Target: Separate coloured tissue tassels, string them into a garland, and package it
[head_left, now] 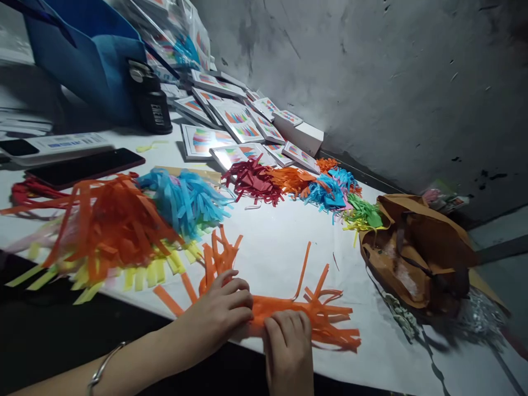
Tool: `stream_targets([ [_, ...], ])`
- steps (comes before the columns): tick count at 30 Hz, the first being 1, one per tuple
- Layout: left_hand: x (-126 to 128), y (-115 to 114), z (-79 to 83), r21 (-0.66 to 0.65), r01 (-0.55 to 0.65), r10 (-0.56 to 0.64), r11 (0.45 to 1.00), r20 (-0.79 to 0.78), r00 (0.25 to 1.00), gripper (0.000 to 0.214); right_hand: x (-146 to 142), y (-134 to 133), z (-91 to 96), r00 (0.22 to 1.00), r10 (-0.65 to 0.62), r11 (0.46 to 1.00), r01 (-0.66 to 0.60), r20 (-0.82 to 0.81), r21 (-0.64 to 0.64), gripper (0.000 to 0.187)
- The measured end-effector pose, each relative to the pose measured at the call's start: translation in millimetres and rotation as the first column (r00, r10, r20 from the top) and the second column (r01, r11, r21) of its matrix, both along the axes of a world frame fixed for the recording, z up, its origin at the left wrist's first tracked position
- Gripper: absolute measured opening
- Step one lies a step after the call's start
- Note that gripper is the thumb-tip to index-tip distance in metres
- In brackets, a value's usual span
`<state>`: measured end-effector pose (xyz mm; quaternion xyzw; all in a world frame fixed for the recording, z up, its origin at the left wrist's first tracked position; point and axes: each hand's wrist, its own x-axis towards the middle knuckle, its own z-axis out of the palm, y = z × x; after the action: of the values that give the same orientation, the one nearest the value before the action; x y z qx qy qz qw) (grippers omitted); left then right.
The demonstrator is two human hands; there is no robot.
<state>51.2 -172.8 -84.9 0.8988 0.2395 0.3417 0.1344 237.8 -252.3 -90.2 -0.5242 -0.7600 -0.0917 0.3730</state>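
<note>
A strip of orange tissue paper with fringed ends [268,306] lies across the white table near its front edge. My left hand [225,308] is closed on the left part of it, fingers bent down over the paper. Beside it, my right hand [291,344] grips the lower edge of the middle section with curled fingers; the thumb is partly hidden. Cut fringes spread out past both hands. To the left is a heap of orange tissue fringe [111,220], next to a blue tissue tassel [183,201] and yellow strips [144,272].
Behind lie dark red [253,181], orange, blue and green [363,212] tassels. Several boxed packs [239,121] are piled by the wall. A brown bag [416,253] stands open at right. A black bottle [150,102], phone [88,166] and blue bag [91,71] are at left.
</note>
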Motion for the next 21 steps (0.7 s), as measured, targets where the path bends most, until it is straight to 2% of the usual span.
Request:
stream_targets([
  [2,-4.7,-1.6,0.5,-0.056,-0.014,0.013,0.998,-0.019,1.0,0.021,5.5,-2.4,-3.8,0.999,-0.045,0.997,0.046,0.008,-0.057,0.02],
  [5,-7.9,-3.2,5.2,-0.121,-0.097,0.088,0.988,-0.073,0.993,0.024,12.0,1.4,-2.6,0.992,-0.085,0.983,0.099,0.093,-0.157,0.019],
  [10,-3.2,2.6,9.3,-0.06,-0.303,0.291,0.951,-0.158,0.944,0.026,10.9,21.6,3.4,0.96,-0.174,0.951,0.221,0.22,-0.215,0.028],
  [13,-0.4,7.8,7.1,-0.037,-0.363,0.346,0.931,-0.221,0.912,0.02,7.8,27.5,2.9,0.949,-0.228,0.933,0.277,0.22,-0.228,0.03],
  [15,0.7,10.2,5.3,-0.029,-0.376,0.36,0.926,-0.235,0.903,0.015,6.1,27.0,4.0,0.947,-0.266,0.936,0.299,0.183,-0.186,0.027],
  [18,1.7,12.3,5.6,-0.022,-0.378,0.363,0.925,-0.236,0.901,0.012,2.3,23.0,10.6,0.962,-0.252,0.963,0.26,0.108,-0.075,0.014],
  [21,1.2,12.2,10.0,-0.048,-0.381,0.358,0.924,-0.249,0.9,0.01,-3.9,19.2,17.2,0.996,-0.068,0.994,0.073,0.057,-0.083,0.016],
])
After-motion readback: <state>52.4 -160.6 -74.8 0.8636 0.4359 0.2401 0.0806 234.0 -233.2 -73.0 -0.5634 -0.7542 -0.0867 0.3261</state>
